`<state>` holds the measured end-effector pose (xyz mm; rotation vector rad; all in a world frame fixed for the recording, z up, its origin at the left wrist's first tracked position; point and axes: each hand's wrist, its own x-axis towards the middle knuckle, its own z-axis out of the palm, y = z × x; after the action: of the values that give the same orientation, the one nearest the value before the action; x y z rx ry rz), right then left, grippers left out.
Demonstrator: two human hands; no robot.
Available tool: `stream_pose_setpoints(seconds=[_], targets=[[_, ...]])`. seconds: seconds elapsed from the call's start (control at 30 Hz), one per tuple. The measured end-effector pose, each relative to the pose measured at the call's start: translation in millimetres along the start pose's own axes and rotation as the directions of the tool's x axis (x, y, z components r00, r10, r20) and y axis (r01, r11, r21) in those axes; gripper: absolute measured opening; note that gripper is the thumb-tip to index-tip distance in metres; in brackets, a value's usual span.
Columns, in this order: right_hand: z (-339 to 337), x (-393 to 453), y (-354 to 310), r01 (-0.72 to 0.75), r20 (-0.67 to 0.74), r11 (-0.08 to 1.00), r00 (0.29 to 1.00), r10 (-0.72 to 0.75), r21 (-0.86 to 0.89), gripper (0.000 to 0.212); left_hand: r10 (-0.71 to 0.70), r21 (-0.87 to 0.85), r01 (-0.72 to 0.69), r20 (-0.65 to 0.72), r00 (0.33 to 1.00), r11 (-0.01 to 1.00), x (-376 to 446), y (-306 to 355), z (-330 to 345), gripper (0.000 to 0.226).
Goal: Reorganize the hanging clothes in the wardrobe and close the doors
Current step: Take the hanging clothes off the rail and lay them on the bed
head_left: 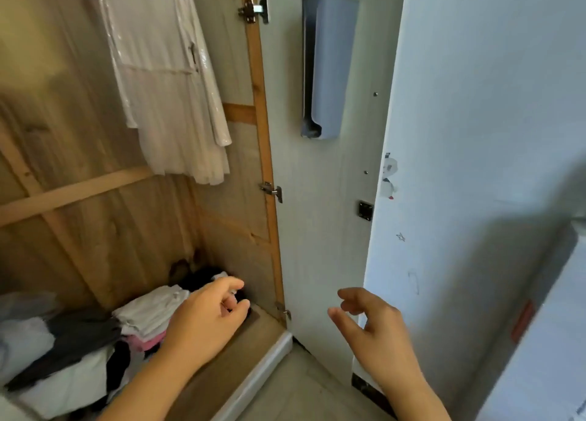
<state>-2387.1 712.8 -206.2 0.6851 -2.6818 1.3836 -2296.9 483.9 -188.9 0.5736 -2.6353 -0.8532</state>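
1. We judge that we are at the closing step: one white dress (pixel 168 81) hangs at the far left inside the wardrobe, and the right door (pixel 320 173) stands swung wide open on the right.
2. Our left hand (pixel 206 319) hovers over the folded clothes (pixel 149 313) on the wardrobe floor (pixel 250 328), its fingers loosely curled and holding nothing that we can see.
3. Our right hand (pixel 371 322) hangs near the lower edge of the open door, fingers relaxed and spread a little, apart from the panel and empty.
4. The next move, as we read it, calls for the right hand to take the door's free edge and swing it leftward, with the left hand drawn out of the opening first so it is not caught.
5. The dress hangs well inside the frame, so we expect it to stay out of the door's path.
6. Counted in view: one hanging garment, one open door, three hinges (pixel 253 8) along the frame, one grey holder (pixel 326 65) fixed to the door's inner face, one dark catch plate (pixel 365 210) near its edge, and one sticker (pixel 389 176) on the wall (pixel 475 103).
7. The folded stacks blur together at the near left; we cannot count them.
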Motion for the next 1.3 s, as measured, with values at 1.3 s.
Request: stream_pose_setpoints(seconds=[1.3], targets=[[166, 553, -365, 0.658, -0.255, 0.745, 0.744, -0.618, 0.114, 0.017, 0.189, 0.102, -0.171, -0.74, 0.645, 0.98, 446, -128, -282, 0.016]])
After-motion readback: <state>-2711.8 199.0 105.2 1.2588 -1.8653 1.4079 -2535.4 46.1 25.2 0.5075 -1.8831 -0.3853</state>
